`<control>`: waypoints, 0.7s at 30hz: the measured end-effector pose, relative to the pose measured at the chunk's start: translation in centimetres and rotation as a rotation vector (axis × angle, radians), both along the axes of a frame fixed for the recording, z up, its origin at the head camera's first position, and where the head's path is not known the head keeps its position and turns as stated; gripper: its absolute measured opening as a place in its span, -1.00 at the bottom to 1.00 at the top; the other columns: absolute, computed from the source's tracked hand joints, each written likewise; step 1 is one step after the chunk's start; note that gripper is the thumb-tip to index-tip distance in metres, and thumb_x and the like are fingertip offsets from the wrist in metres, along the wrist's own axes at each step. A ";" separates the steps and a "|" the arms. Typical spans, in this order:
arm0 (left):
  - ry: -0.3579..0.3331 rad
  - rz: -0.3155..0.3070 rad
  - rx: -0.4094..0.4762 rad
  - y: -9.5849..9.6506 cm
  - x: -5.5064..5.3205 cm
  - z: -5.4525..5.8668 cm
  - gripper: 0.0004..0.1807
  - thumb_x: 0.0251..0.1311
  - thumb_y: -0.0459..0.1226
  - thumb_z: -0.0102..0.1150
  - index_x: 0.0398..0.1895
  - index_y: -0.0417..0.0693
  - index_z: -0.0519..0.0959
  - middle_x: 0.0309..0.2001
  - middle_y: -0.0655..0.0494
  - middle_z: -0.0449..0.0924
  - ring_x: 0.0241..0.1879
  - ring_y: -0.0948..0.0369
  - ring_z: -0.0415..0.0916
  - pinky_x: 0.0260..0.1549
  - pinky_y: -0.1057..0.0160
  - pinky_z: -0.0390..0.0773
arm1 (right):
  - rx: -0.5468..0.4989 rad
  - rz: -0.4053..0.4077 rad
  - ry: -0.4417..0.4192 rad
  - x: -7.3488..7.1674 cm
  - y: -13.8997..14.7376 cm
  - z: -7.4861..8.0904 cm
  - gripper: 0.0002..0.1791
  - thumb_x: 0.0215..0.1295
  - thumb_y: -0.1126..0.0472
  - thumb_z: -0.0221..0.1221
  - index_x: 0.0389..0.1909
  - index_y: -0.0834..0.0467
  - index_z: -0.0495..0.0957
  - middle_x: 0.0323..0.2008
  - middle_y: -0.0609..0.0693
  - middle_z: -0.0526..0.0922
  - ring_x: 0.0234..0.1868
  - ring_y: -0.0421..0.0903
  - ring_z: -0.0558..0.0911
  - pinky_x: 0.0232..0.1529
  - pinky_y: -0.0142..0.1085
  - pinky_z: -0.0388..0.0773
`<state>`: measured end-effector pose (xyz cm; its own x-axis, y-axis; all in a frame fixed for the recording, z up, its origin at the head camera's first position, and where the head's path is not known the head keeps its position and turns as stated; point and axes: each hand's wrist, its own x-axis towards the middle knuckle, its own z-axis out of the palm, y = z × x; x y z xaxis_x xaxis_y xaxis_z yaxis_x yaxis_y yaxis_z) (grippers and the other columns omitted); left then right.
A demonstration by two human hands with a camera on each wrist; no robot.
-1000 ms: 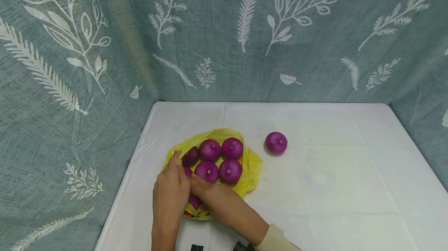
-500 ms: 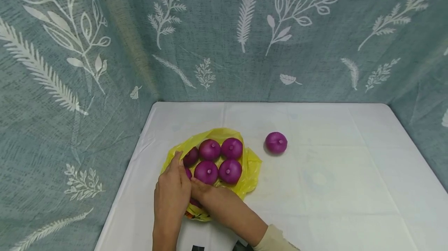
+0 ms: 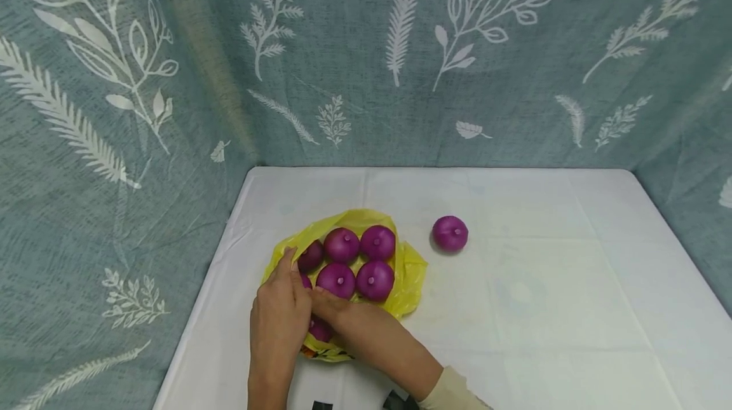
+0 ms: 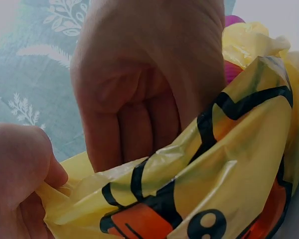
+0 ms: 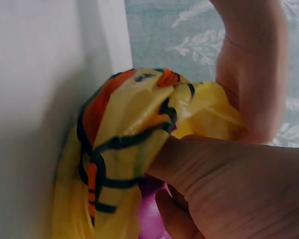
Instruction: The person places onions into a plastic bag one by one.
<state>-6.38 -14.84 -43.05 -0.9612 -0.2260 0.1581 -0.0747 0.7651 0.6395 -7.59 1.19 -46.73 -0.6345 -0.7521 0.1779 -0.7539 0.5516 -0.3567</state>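
A yellow plastic bag (image 3: 413, 280) lies with its mouth spread, several purple red onions (image 3: 341, 245) inside. My left hand (image 3: 280, 318) is at the bag's left side; in the left wrist view its fingers (image 4: 22, 169) pinch the rim and stretch it. My right hand (image 3: 354, 318) reaches across the front into the mouth, its fingertips hidden behind the left hand and plastic. In the right wrist view the right hand (image 5: 234, 184) is beside an onion (image 5: 152, 214); I cannot tell whether it grips it. Another onion (image 3: 320, 328) shows below the right wrist.
A single red onion (image 3: 450, 234) sits on the white-covered table (image 3: 549, 295), right of the bag. A green leaf-patterned cloth (image 3: 366, 60) hangs behind and at the sides. Small black objects (image 3: 323, 405) show at the front edge.
The right hand shifts slightly inside the bag's mouth. The onion beneath the right wrist is covered more half a second ago and shows again now. The left hand stays at the rim.
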 end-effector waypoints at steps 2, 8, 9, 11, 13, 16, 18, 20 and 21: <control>-0.003 -0.001 0.001 0.0 0.0 0.0 -0.50 0.67 -0.21 -0.21 0.54 -0.16 0.40 0.40 -0.23 0.51 0.28 -0.27 0.56 0.07 -0.33 0.59 | -0.021 0.010 -0.036 -0.2 0.3 0.1 -0.10 0.33 0.14 0.47 0.63 -0.11 0.27 0.49 -0.11 0.48 0.14 -0.28 0.71 0.13 -0.51 0.57; 0.011 0.004 -0.002 0.0 0.0 0.0 -0.51 0.68 -0.20 -0.19 0.52 -0.17 0.41 0.34 -0.29 0.57 0.18 -0.29 0.62 -0.02 -0.34 0.62 | -0.137 0.011 -0.213 -0.9 2.1 0.9 -0.21 0.33 0.10 0.45 0.56 -0.04 0.40 0.47 -0.13 0.50 0.35 -0.25 0.59 0.26 -0.41 0.52; 0.015 0.005 -0.002 0.0 0.0 -0.1 -0.51 0.67 -0.20 -0.19 0.51 -0.17 0.42 0.32 -0.29 0.58 0.17 -0.29 0.63 -0.03 -0.34 0.63 | -0.149 0.002 -0.233 -1.0 2.5 1.1 -0.24 0.36 0.10 0.42 0.55 -0.03 0.41 0.47 -0.13 0.50 0.38 -0.23 0.56 0.29 -0.38 0.51; 0.019 0.003 -0.004 -0.1 -0.1 -0.1 -0.51 0.68 -0.20 -0.19 0.51 -0.17 0.42 0.30 -0.31 0.59 0.15 -0.29 0.64 -0.04 -0.34 0.63 | -0.173 -0.034 -0.242 -1.2 3.3 1.6 -0.28 0.39 0.09 0.39 0.54 0.01 0.43 0.44 -0.11 0.54 0.34 -0.19 0.61 0.29 -0.33 0.54; 0.020 0.003 -0.004 0.0 -0.1 0.0 -0.51 0.68 -0.20 -0.19 0.51 -0.18 0.42 0.31 -0.31 0.59 0.15 -0.30 0.64 -0.04 -0.34 0.63 | -0.204 -0.085 -0.226 -1.6 4.1 2.1 -0.32 0.42 0.08 0.37 0.52 0.03 0.46 0.41 -0.10 0.57 0.29 -0.16 0.66 0.28 -0.29 0.56; 0.014 0.004 0.001 0.0 -0.1 0.0 -0.51 0.68 -0.19 -0.20 0.52 -0.16 0.42 0.32 -0.30 0.58 0.18 -0.29 0.62 -0.02 -0.34 0.62 | -0.275 -0.200 -0.175 -2.0 5.3 2.7 -0.35 0.44 0.07 0.37 0.51 0.00 0.47 0.33 -0.09 0.65 -0.25 -0.22 0.75 -0.04 -0.35 0.67; 0.013 0.006 0.007 0.0 -0.1 0.1 -0.50 0.68 -0.19 -0.21 0.52 -0.15 0.41 0.33 -0.28 0.57 0.21 -0.28 0.61 0.00 -0.33 0.62 | -0.329 -0.285 -0.137 -2.3 6.1 3.0 -0.36 0.45 0.05 0.37 0.50 -0.01 0.48 0.32 -0.08 0.66 -0.32 -0.23 0.69 -0.11 -0.35 0.66; 0.016 0.006 0.010 0.0 0.0 0.1 -0.50 0.68 -0.18 -0.21 0.52 -0.15 0.42 0.33 -0.28 0.58 0.21 -0.26 0.61 -0.01 -0.32 0.62 | -0.374 -0.366 -0.119 -2.6 7.0 3.2 -0.36 0.46 0.06 0.36 0.51 -0.01 0.47 0.33 -0.05 0.66 -0.45 -0.21 0.61 -0.23 -0.33 0.64; 0.019 0.007 0.011 0.0 0.0 0.1 -0.50 0.68 -0.19 -0.22 0.52 -0.15 0.42 0.32 -0.28 0.58 0.22 -0.25 0.61 -0.01 -0.32 0.62 | -0.395 -0.397 -0.113 -2.7 7.5 3.3 -0.37 0.47 0.05 0.35 0.51 0.01 0.47 0.34 -0.03 0.64 -0.29 -0.18 0.72 -0.11 -0.31 0.68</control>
<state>-6.40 -14.84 -42.96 -0.9564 -0.2345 0.1739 -0.0677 0.7575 0.6493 -10.34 8.67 -43.43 -0.8862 -0.3424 0.3121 -0.4615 0.5933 -0.6595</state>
